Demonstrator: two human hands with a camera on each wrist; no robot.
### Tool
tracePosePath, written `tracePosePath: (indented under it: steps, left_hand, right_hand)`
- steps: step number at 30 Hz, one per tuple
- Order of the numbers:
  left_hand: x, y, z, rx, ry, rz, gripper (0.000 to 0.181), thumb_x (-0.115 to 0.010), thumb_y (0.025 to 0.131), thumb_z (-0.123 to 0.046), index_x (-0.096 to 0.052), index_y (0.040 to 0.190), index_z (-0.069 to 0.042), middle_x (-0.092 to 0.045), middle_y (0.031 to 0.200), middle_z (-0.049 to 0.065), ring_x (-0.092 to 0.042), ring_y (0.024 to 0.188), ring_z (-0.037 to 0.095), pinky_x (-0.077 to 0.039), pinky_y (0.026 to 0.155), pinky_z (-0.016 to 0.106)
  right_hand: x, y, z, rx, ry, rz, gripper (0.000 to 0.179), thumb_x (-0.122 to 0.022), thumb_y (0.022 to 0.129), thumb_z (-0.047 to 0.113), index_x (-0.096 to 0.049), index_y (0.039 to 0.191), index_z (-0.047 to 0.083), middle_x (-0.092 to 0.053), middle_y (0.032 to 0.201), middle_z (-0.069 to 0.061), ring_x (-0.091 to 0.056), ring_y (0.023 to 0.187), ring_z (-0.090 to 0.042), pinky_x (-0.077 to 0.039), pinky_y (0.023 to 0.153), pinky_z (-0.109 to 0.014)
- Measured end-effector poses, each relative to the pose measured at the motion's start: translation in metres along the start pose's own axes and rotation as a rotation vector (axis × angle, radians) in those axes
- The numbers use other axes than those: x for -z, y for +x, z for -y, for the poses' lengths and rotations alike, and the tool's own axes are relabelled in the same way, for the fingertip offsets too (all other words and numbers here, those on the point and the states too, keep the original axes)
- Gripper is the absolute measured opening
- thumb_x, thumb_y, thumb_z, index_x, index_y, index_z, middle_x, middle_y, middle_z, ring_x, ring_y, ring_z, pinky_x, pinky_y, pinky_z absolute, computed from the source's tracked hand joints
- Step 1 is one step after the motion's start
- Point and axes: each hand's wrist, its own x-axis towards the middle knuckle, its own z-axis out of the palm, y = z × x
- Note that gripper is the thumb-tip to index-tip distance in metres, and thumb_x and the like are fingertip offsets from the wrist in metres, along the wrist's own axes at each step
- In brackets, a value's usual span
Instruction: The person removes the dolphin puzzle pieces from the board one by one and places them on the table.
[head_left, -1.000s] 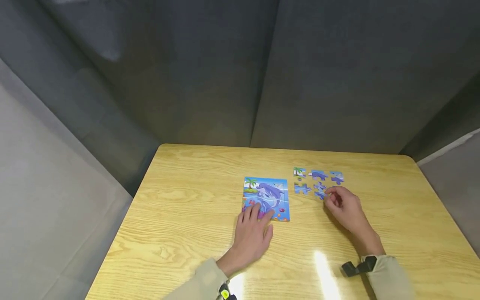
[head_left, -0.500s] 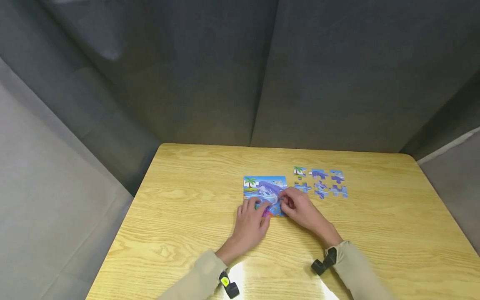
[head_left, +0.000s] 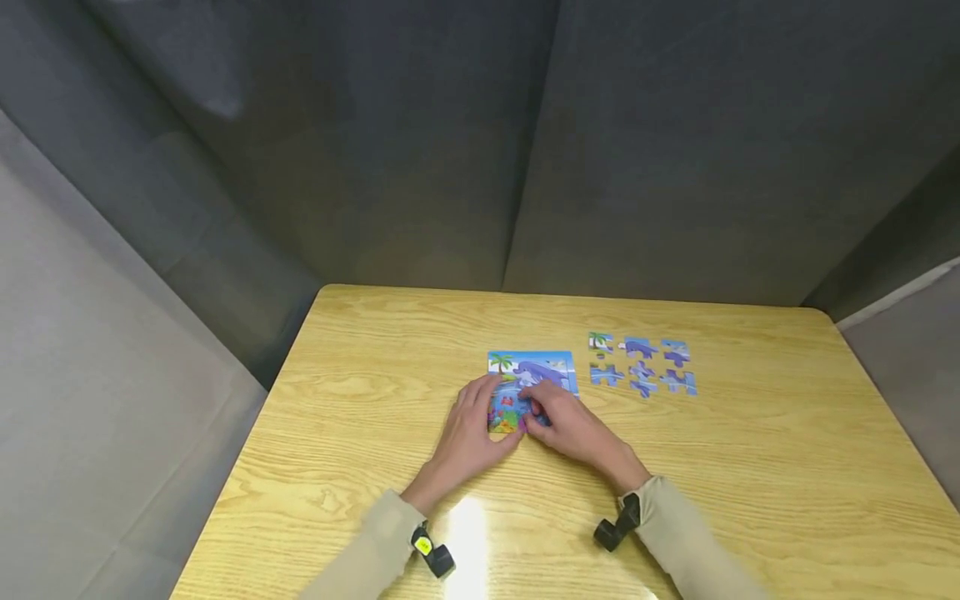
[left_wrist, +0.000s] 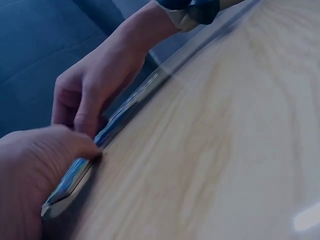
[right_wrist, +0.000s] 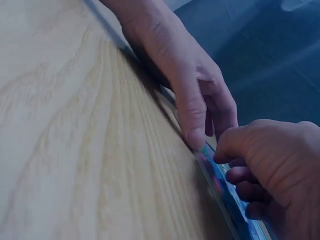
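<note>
A dolphin jigsaw board (head_left: 557,357) with a palm tree and sea picture lies flat on the table, its lower part partly covered by both hands. My left hand (head_left: 467,425) touches the board's left side with spread fingers, its thumb at the near edge. On the lower middle of the board, my right hand (head_left: 570,423) has its thumb and curled fingers pinched together, on what looks like a puzzle piece, mostly hidden. Both wrist views show the two hands close together over the thin board (right_wrist: 225,192).
Several loose puzzle pieces lie in two rows right of the board, among them a palm piece (head_left: 600,342) and a dolphin piece (head_left: 640,347). The wooden table (head_left: 360,400) ends at a dark curtain (head_left: 420,167).
My right hand has moved left from beside the loose pieces onto the board. My left hand has shifted left, from lying over the lower picture to the board's left side.
</note>
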Motion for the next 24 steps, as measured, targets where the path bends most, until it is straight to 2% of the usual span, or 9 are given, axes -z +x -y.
tracePosePath:
  steps: [4, 8, 16, 21, 24]
  left_hand:
    - [0.010, -0.001, 0.011, 0.000, 0.035, 0.088, 0.090, -0.073, 0.091, -0.053, -0.038, 0.161, -0.009, -0.036, 0.167, 0.010, -0.031, 0.155, 0.030, -0.032, 0.120, 0.056]
    - [0.018, 0.000, 0.020, -0.008, 0.072, 0.158, 0.094, -0.068, 0.092, -0.058, -0.032, 0.164, -0.010, -0.030, 0.171, 0.007, -0.024, 0.158, 0.031, -0.026, 0.123, 0.056]
    - [0.025, 0.002, 0.033, -0.095, 0.129, 0.202, 0.094, -0.063, 0.094, -0.061, -0.027, 0.166, -0.012, -0.024, 0.173, 0.004, -0.021, 0.159, 0.029, -0.024, 0.124, 0.054]
    - [0.023, 0.001, 0.034, -0.104, 0.166, 0.216, 0.091, -0.057, 0.096, -0.065, -0.029, 0.166, -0.014, -0.025, 0.173, 0.001, -0.019, 0.160, 0.025, -0.020, 0.126, 0.051]
    - [0.022, 0.001, 0.032, -0.101, 0.170, 0.218, 0.091, -0.056, 0.096, -0.066, -0.030, 0.166, -0.014, -0.026, 0.173, 0.001, -0.019, 0.160, 0.026, -0.019, 0.126, 0.051]
  right_hand:
    - [-0.004, 0.002, 0.001, 0.008, 0.003, 0.064, 0.034, -0.072, 0.092, 0.006, -0.068, 0.124, -0.003, -0.054, 0.082, 0.003, -0.047, 0.071, -0.007, -0.045, 0.065, -0.026]
    - [-0.004, 0.003, 0.001, -0.001, -0.033, 0.079, 0.037, -0.071, 0.092, 0.009, -0.068, 0.126, -0.003, -0.053, 0.080, 0.005, -0.045, 0.070, -0.005, -0.042, 0.063, -0.024]
    - [-0.002, 0.011, 0.004, -0.060, 0.001, 0.141, 0.040, -0.073, 0.087, 0.014, -0.069, 0.125, 0.001, -0.054, 0.077, 0.004, -0.046, 0.065, -0.006, -0.041, 0.060, -0.024]
    - [0.001, 0.016, 0.003, -0.123, 0.052, 0.194, 0.039, -0.076, 0.086, 0.018, -0.067, 0.121, 0.004, -0.053, 0.072, 0.005, -0.045, 0.060, -0.005, -0.040, 0.055, -0.023]
    - [0.002, 0.016, 0.001, -0.150, 0.047, 0.220, 0.038, -0.076, 0.086, 0.021, -0.066, 0.120, 0.006, -0.052, 0.071, 0.007, -0.044, 0.059, -0.005, -0.040, 0.054, -0.023]
